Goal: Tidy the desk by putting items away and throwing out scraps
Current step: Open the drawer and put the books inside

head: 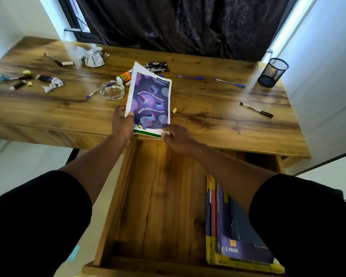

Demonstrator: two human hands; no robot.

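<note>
A purple-covered notebook [151,100] is held tilted above the front edge of the wooden desk [208,108]. My left hand [121,124] grips its left edge and my right hand [178,137] pinches its near right corner. Below them the desk drawer [158,196] stands pulled out, with books [238,236] stacked at its right side. Crumpled paper [93,56], smaller scraps [53,84], blue pens [190,77] and a black pen [256,109] lie scattered on the desk.
A black mesh pen holder [273,71] stands at the desk's far right. A glass ashtray [112,90] and a glue tube [125,76] sit left of the notebook. Dark wrappers [157,66] lie behind it. A dark curtain hangs at the back.
</note>
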